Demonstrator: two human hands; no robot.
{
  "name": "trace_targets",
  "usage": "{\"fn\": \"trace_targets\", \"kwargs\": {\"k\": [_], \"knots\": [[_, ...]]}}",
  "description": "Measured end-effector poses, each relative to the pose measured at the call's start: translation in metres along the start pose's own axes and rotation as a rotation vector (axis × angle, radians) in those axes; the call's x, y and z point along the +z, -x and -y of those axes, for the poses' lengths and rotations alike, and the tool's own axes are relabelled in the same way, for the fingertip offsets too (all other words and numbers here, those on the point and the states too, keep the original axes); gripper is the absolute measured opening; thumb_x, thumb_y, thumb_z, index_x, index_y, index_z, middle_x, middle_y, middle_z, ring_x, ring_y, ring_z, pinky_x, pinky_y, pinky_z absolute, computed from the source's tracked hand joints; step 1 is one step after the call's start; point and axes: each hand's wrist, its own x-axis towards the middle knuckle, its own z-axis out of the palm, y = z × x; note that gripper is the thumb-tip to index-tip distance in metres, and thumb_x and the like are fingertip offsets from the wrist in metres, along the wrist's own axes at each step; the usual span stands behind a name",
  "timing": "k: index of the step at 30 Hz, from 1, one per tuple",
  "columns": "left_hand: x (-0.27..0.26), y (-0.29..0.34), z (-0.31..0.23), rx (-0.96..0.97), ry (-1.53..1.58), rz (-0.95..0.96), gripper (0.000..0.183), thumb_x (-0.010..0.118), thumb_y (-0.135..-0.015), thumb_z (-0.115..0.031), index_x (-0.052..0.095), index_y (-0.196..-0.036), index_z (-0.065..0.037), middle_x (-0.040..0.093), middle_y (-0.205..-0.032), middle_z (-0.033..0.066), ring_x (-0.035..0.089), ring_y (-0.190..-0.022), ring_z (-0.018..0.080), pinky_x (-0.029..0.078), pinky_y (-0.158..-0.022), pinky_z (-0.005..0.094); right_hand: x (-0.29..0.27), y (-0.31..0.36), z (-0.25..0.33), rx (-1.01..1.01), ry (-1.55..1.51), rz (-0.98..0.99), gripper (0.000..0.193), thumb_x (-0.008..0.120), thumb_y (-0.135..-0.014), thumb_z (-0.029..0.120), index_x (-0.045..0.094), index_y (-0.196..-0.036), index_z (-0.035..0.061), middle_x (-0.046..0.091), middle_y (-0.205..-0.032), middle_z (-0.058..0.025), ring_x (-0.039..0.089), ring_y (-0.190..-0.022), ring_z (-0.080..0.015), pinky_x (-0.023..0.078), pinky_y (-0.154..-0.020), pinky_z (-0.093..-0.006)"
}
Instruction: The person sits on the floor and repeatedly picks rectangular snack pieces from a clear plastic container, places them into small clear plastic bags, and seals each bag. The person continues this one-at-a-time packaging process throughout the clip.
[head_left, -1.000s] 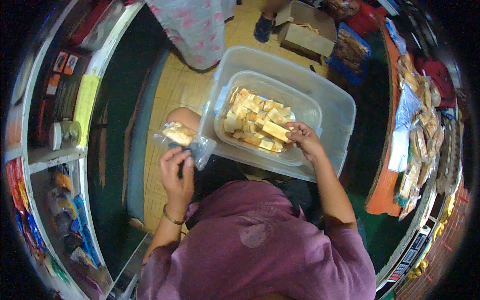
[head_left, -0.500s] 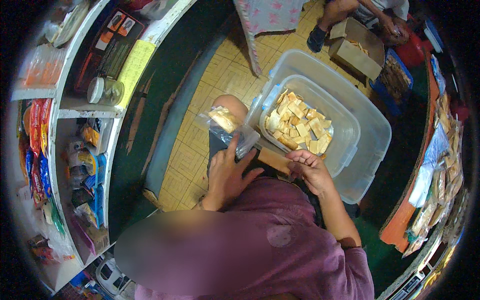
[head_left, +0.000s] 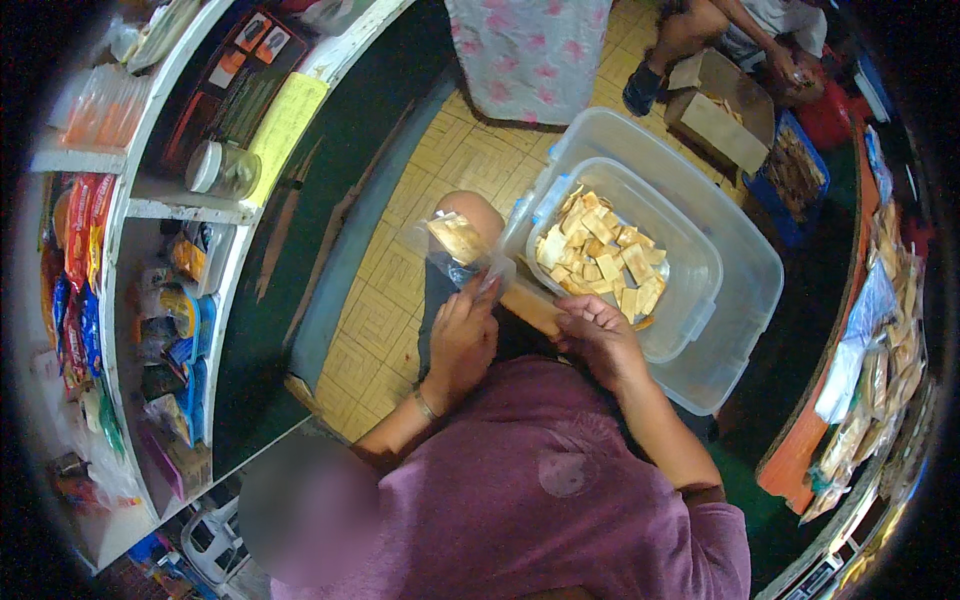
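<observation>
A clear plastic bag (head_left: 457, 240) with pale yellow-brown pieces in its far end lies over my bare knee. My left hand (head_left: 464, 332) is at the bag's near end, its fingers drawn together on the loose film. In my right hand (head_left: 603, 337) is a flat brown strip (head_left: 531, 306), gripped at its right end. The strip's left end lies close to the bag's near end; I cannot tell whether they touch. Beyond my right hand, a clear plastic tub (head_left: 690, 270) holds many flat, pale brown-edged pieces (head_left: 597, 250). It sits inside a larger clear bin (head_left: 752, 290).
White shelves (head_left: 140, 209) with packets and a lidded jar (head_left: 222, 170) stand at left. A flowered cloth (head_left: 530, 60) hangs at the far side. At far right, another person's hands (head_left: 795, 75) are near a cardboard box (head_left: 720, 115) and a blue tray (head_left: 790, 170). Packets line the right.
My left hand's spread fingers have drawn together at the bag's near end. My right hand and the strip have shifted slightly left. The view has also shifted a little.
</observation>
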Motion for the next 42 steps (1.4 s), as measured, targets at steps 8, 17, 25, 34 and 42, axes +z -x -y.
{"fn": "trace_targets", "kwargs": {"k": [8, 17, 25, 34, 42], "knots": [[-0.004, -0.001, -0.007, 0.019, 0.014, 0.029, 0.054, 0.058, -0.077, -0.001, 0.051, -0.131, -0.003, 0.042, -0.142, 0.0153, 0.057, -0.104, 0.0328, 0.045, -0.088, 0.0412, 0.025, 0.002, 0.008, -0.078, 0.306, -0.121, 0.019, 0.066, -0.086, 0.003, 0.062, -0.104, 0.0031, 0.066, -0.085, -0.0016, 0.060, -0.072, -0.0080, 0.047, -0.063, -0.0218], [-0.010, -0.003, -0.017, 0.021, -0.034, 0.093, 0.054, 0.057, -0.080, -0.004, 0.048, -0.133, -0.002, 0.040, -0.144, 0.0148, 0.056, -0.106, 0.0312, 0.043, -0.094, 0.0426, 0.036, 0.017, 0.017, -0.192, 0.483, -0.172, 0.017, 0.065, -0.086, 0.001, 0.062, -0.103, 0.0022, 0.064, -0.084, 0.0004, 0.057, -0.072, -0.0054, 0.045, -0.065, -0.0188], [-0.012, 0.003, -0.019, -0.030, 0.058, 0.165, 0.058, 0.055, -0.082, -0.002, 0.042, -0.139, -0.002, 0.035, -0.148, 0.0167, 0.053, -0.116, 0.0387, 0.044, -0.098, 0.0441, 0.044, -0.018, -0.003, -0.201, 0.374, -0.097, 0.017, 0.064, -0.089, 0.004, 0.062, -0.106, 0.0015, 0.066, -0.088, -0.0027, 0.061, -0.076, -0.0080, 0.050, -0.067, -0.0219], [-0.007, 0.010, -0.015, -0.035, 0.185, 0.180, 0.060, 0.051, -0.084, 0.001, 0.036, -0.142, 0.000, 0.030, -0.149, 0.0200, 0.038, -0.132, 0.0391, 0.037, -0.108, 0.0433, 0.042, -0.057, -0.032, -0.151, 0.212, -0.001, 0.018, 0.060, -0.090, 0.002, 0.058, -0.108, -0.0029, 0.067, -0.099, -0.0091, 0.063, -0.087, -0.0144, 0.052, -0.077, -0.0269], [-0.004, 0.014, -0.010, -0.051, 0.275, 0.195, 0.062, 0.050, -0.084, 0.002, 0.034, -0.143, -0.001, 0.028, -0.150, 0.0203, 0.033, -0.136, 0.0387, 0.034, -0.110, 0.0415, 0.045, -0.072, -0.045, -0.163, 0.226, -0.048, 0.020, 0.060, -0.086, -0.006, 0.057, -0.106, -0.0008, 0.065, -0.096, -0.0084, 0.061, -0.089, -0.0154, 0.051, -0.079, -0.0275]]}}
